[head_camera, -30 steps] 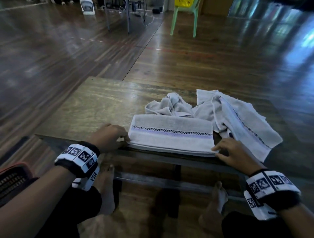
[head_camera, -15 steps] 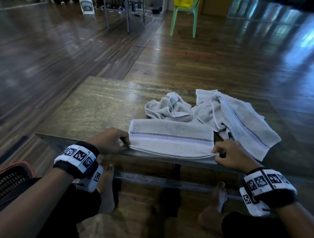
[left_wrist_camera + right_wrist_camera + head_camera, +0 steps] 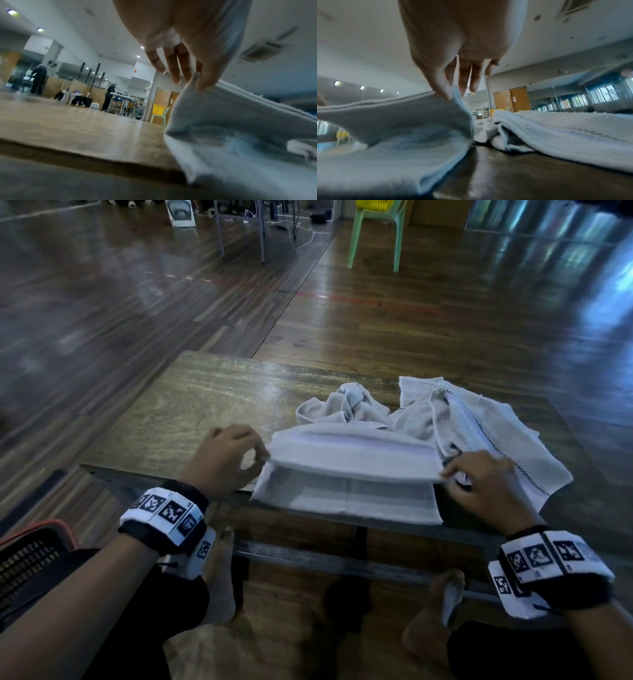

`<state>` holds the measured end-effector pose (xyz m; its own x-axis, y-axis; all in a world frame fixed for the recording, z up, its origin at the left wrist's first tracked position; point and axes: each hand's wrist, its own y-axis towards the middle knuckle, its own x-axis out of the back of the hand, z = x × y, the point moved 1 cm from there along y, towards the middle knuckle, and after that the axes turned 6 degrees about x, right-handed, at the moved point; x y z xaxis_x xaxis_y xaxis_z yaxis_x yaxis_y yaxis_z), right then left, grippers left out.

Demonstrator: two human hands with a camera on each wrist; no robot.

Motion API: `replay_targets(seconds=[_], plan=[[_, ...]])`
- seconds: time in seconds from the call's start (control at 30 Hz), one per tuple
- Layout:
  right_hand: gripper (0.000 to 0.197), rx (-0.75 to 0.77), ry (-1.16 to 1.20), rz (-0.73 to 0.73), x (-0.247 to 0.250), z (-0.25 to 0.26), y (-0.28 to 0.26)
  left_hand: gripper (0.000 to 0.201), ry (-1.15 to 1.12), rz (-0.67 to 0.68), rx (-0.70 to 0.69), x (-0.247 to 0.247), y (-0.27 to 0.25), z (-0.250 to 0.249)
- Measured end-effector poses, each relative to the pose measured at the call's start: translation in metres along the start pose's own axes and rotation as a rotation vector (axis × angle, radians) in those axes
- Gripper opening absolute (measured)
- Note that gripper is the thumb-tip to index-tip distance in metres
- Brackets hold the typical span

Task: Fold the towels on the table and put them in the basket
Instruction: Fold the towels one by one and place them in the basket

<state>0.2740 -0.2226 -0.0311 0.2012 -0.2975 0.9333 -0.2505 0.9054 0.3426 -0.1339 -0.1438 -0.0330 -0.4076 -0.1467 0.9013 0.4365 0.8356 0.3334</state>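
A large hall with a shiny dark wooden floor (image 3: 411,313) is seen around a low worn wooden tabletop (image 3: 191,412). At its near edge a half-folded pale grey towel with a lilac stripe (image 3: 349,474) is laid, and its lower layer hangs a little over that edge. The upper layer is lifted at both ends: its left corner is pinched by the left hand (image 3: 224,462) between thumb and fingers (image 3: 173,70), its right corner is pinched by the right hand (image 3: 486,491) in the same way. Just behind, a crumpled grey towel (image 3: 342,405) and a spread grey towel with a checked border (image 3: 479,433) are lying, touching each other. The left half of the tabletop is bare. A dark woven basket with an orange rim (image 3: 30,556) is standing on the floor, at the left of the person. A green plastic chair (image 3: 375,237) is seen far behind.
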Motion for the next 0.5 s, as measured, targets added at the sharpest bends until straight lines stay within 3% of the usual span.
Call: replay_targets(seconds=[0.07, 0.13, 0.5], plan=[[0.021, 0.009, 0.0, 0.171, -0.013, -0.002, -0.008, 0.009, 0.091, 0.192, 0.004, -0.01, -0.011, 0.001], [0.02, 0.018, 0.011, 0.23, -0.02, -0.004, -0.014, 0.012, 0.144, 0.266, -0.012, -0.019, -0.018, 0.003], [0.02, 0.019, 0.075, 0.224, -0.023, -0.009, -0.024, 0.014, 0.132, 0.199, -0.037, -0.023, -0.025, 0.01]])
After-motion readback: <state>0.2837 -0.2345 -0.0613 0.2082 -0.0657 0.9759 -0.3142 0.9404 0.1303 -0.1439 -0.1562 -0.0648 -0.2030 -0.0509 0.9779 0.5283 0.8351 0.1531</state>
